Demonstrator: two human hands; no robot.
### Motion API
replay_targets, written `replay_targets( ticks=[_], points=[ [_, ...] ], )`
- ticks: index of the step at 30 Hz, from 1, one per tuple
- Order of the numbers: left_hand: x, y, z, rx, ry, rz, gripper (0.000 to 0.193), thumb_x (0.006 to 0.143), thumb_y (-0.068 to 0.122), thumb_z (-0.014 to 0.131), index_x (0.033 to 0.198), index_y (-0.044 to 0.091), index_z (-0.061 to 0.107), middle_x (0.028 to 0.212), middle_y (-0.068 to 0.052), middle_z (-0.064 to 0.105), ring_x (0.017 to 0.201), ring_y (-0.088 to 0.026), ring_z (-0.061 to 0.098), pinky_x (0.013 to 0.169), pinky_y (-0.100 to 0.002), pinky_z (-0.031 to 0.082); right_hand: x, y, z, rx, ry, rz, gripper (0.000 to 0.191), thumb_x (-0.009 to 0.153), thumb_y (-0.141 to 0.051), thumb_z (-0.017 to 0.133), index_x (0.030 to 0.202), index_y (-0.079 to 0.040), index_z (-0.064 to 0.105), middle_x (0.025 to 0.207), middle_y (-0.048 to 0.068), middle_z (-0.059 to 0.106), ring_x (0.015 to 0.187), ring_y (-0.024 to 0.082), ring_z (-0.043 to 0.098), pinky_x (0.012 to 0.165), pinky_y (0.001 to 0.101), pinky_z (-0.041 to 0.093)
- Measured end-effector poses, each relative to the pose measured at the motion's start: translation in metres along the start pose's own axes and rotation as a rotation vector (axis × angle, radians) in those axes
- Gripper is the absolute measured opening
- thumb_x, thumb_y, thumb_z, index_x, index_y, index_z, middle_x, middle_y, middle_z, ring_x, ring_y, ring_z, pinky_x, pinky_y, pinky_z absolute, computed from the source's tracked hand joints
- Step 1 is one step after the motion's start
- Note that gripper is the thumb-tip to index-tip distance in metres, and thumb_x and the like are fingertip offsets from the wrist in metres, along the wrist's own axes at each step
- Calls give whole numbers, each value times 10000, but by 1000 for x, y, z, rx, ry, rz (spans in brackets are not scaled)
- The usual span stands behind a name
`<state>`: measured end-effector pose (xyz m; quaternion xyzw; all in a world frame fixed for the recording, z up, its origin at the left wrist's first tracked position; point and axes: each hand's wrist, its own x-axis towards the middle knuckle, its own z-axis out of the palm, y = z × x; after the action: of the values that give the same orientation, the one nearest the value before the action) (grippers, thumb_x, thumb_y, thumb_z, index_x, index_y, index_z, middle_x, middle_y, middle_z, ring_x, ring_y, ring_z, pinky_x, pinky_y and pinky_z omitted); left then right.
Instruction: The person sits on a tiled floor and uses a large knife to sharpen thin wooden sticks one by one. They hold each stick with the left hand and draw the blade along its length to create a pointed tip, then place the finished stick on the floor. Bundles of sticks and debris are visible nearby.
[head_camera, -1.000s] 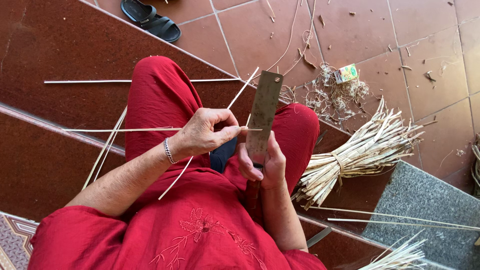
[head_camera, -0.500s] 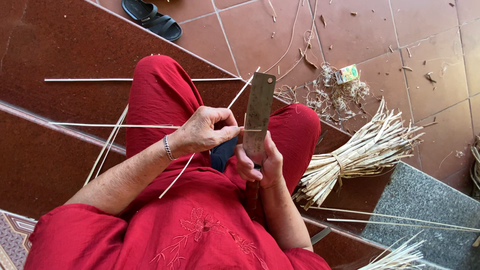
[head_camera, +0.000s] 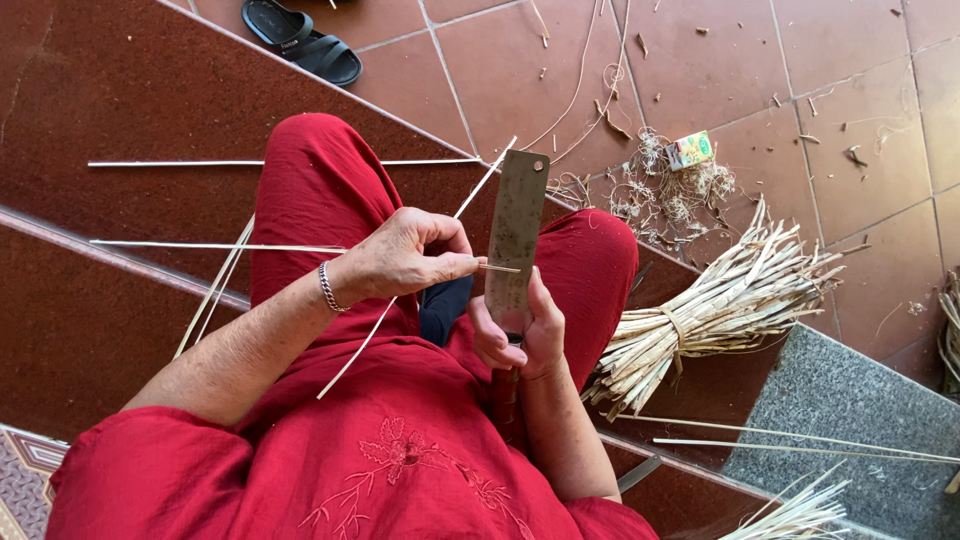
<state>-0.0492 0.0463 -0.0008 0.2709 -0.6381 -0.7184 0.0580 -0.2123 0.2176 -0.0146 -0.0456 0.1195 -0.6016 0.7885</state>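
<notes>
A: Where is the thin bamboo strip (head_camera: 215, 245) held?

B: Across the lap, pinched in the left hand (head_camera: 405, 258), its tip laid against the cleaver blade (head_camera: 516, 238), which is clasped upright in the right hand (head_camera: 520, 335).

A: How is the scraping best done?

B: The strip should be kept flat to the edge, with even pressure. A tied bundle of splints (head_camera: 715, 310) is seen nearby on the step.

Cane bundle (head_camera: 712, 305) right of knife (head_camera: 515, 240)
</notes>
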Motion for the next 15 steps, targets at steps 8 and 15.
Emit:
replay_targets(
  ticks=[8,15],
  points=[
    [0,-3,-2,-20,-19,46,186,935,205,749,888,26,735,729,39,672,656,-6,583,550,-210,498,1,1,-6,-3,4,19,641,1136,-585,275,1511,-121,508,742,115,506,388,94,337,345,252,290],
    [-1,-5,1,-1,4,58,172,931,194,744,880,30,740,727,28,693,652,-10,597,549,-210,506,0,3,-10,-11,28,16,633,1121,-603,325,1481,-125,532,738,84,489,396,95,352,355,252,286]
  ],
)
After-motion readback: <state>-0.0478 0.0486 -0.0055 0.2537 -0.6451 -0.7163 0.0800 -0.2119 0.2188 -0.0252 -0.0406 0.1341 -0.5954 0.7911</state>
